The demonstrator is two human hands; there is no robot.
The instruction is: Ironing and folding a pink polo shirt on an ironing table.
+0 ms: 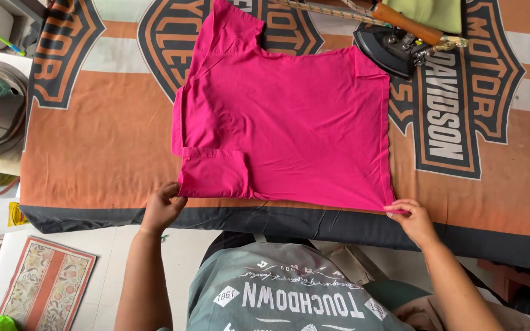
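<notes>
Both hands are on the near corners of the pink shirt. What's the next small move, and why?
Probably lift the near edge and fold it away over the pink shirt: the left hand and right hand each pinch a near corner, and the shirt lies flat, sleeve tucked in.

Two hands pinch the near corners of a pink shirt [289, 122].

The left hand [162, 207] grips the near left corner, the right hand [413, 219] the near right. The shirt lies flat on an orange cloth [93, 159]; a black iron [394, 43] rests far right.
</notes>
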